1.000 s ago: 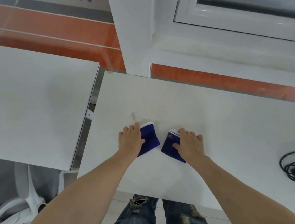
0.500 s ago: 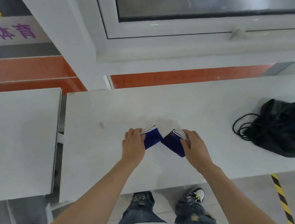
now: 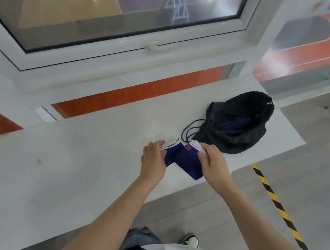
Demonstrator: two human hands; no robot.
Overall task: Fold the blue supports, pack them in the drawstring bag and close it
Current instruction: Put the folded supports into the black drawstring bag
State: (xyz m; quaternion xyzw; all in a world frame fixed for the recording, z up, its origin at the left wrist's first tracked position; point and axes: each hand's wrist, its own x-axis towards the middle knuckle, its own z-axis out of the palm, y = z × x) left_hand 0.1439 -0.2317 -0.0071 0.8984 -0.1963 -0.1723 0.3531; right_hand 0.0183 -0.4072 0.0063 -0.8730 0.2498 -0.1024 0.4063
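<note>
- While both hands work side by side near the front edge of the pale surface, we see two folded blue supports lying between them, their inner corners meeting.
- Left hand: its fingers curl over the white-trimmed edge of the left support, pinching the layers, we judge, so the fold does not spring apart.
- Right hand: its fingers grip the white edge of the right support, which lies at a slant toward the person.
- Drawstring bag: it sits just right of the supports, slumped, its mouth slack and facing the hands; something blue shows inside.
- Cord: its loops lie loose beside the bag's mouth, so we judge the closing step not yet begun.
- We judge that bringing both supports close to the bag keeps the coming transfer short.
</note>
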